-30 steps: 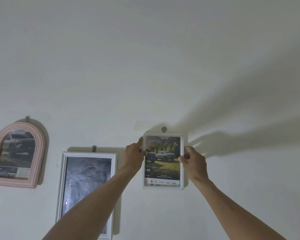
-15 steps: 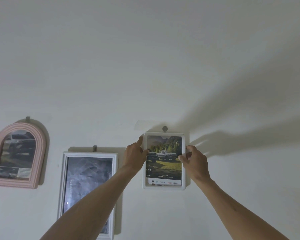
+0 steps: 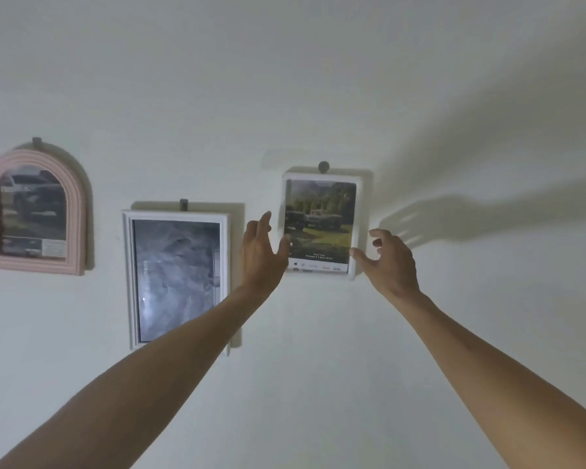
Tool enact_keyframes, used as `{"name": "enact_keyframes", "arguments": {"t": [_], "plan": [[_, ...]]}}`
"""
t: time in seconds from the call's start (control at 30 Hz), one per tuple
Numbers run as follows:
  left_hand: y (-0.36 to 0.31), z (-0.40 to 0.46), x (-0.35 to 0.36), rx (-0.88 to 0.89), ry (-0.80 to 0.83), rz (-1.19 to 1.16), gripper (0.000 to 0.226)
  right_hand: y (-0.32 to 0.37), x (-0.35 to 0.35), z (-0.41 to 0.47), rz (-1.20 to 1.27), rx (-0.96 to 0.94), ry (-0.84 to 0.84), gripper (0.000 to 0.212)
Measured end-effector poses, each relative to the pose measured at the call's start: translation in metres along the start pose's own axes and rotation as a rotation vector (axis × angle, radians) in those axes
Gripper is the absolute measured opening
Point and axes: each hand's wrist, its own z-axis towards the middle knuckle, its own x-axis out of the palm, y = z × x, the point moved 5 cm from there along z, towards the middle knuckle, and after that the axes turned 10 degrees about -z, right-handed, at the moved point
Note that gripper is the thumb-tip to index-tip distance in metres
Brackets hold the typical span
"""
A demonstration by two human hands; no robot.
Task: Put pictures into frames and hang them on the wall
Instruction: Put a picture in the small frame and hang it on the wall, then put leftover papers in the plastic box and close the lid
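Far to the left of the left hand, a pink arched frame with ribbed moulding (image 3: 36,211) is hung on the white wall (image 3: 285,79) from a small grey hook (image 3: 36,141); a dim picture of vehicles is seen behind its glass. Nearer, just left of the left hand, a tall white rectangular frame holding a dark grey picture (image 3: 176,279) is hung from a second grey hook (image 3: 183,204), and its lower right corner is covered by the left forearm.

The left hand (image 3: 261,248) is raised with fingers straight and spread wide, nothing being held; its thumb side overlaps the left edge of the next frame, though whether it is touched cannot be told.

Between the two hands, a small white rectangular frame with rounded corners (image 3: 320,226) is hung upright from a round grey peg (image 3: 323,166) above its top edge. A picture of two off-road vehicles on grass before trees is shown inside, with a white strip of small print along the bottom.

The right hand (image 3: 391,262) is seen just right of this frame, its fingers loosely curled and apart, nothing being gripped; the thumb tip lies at the frame's lower right edge, contact unclear. To the right of it, a spread-fingered shadow (image 3: 410,221) is cast on the wall.
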Motion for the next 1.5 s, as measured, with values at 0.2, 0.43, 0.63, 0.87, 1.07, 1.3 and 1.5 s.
{"name": "enact_keyframes", "arguments": {"t": [0.2, 0.43, 0.63, 0.87, 1.07, 1.3, 1.5], "plan": [[0.026, -0.096, 0.009, -0.035, 0.081, 0.054, 0.046, -0.025, 0.025, -0.068, -0.033, 0.083, 0.136, 0.06], [0.079, -0.243, 0.026, -0.392, 0.387, 0.194, 0.047, -0.085, 0.087, -0.185, -0.08, 0.21, 0.437, 0.064], [0.115, -0.371, 0.025, -0.866, 0.733, 0.34, 0.059, -0.154, 0.131, -0.3, -0.218, 0.282, 0.77, 0.068], [0.135, -0.471, 0.009, -1.124, 0.915, 0.495, 0.063, -0.238, 0.142, -0.397, -0.377, 0.434, 1.039, 0.078], [0.143, -0.492, 0.011, -1.229, 0.879, 0.497, 0.045, -0.275, 0.144, -0.431, -0.353, 0.621, 1.092, 0.085], [0.149, -0.492, 0.004, -1.418, 0.694, 0.425, 0.034, -0.297, 0.153, -0.437, -0.276, 0.771, 1.079, 0.068], [0.151, -0.495, 0.01, -1.519, 0.624, 0.374, 0.055, -0.314, 0.159, -0.434, -0.186, 0.878, 1.064, 0.065]]}}
